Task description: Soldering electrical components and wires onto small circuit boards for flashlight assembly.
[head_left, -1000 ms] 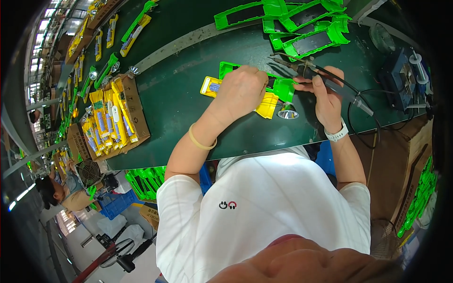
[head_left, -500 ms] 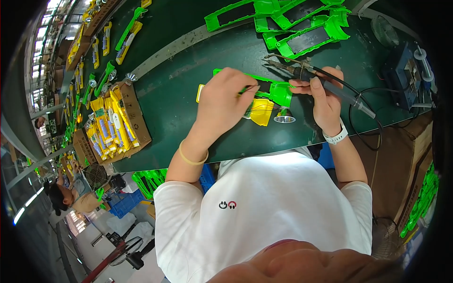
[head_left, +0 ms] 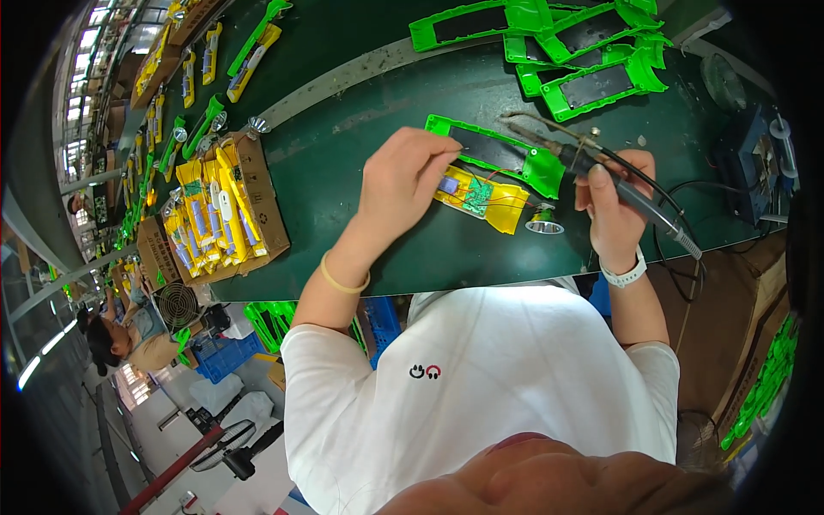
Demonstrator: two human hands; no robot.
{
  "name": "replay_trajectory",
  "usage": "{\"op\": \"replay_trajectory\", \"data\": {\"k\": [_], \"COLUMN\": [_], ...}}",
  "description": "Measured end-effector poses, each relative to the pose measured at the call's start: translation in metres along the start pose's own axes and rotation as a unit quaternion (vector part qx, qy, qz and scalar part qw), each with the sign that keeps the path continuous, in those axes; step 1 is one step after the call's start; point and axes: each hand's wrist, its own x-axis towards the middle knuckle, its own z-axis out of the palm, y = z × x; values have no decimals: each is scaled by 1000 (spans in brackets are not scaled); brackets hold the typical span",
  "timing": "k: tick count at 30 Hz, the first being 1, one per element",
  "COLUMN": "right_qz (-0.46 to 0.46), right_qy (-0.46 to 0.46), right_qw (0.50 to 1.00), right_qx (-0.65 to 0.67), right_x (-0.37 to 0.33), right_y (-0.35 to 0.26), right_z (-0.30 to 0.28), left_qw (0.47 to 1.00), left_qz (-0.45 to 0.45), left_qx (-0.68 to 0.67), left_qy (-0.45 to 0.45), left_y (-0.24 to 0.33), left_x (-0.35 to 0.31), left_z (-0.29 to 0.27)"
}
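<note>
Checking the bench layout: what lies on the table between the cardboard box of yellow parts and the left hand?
In the head view, only bare dark green table lies between the cardboard box and the left hand; the yellow housing lies beyond the hand.

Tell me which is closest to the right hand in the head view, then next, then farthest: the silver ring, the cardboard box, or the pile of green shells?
1. Silver ring, just left of the right hand.
2. Pile of green shells, farther up the table.
3. Cardboard box, far left, past the left hand.
</note>
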Motion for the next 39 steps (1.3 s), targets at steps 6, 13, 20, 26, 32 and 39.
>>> {"op": "replay_trajectory", "data": {"k": [6, 13, 20, 26, 32, 39], "right_qz": [72, 79, 106, 43, -149, -110], "right_qy": [-27, -52, -58, -17, -34, -183], "right_qw": [997, 994, 992, 999, 983, 953], "right_qx": [22, -51, -35, -17, 106, -214], "right_x": [-4, -2, 1, -6, 16, 49], "right_y": [16, 31, 28, 12, 3, 16], "right_z": [27, 29, 35, 11, -47, -42], "left_qw": [987, 969, 964, 950, 944, 938], "left_qz": [-14, 8, 31, 58, 62, 71], "left_qx": [70, 69, 84, 119, 129, 120], "left_qy": [-146, -236, -249, -281, -299, -317], "left_y": [-26, -32, -33, -31, -29, -24], "left_x": [21, 32, 36, 42, 42, 48], "left_z": [-11, -13, -10, -11, -14, -13]}}
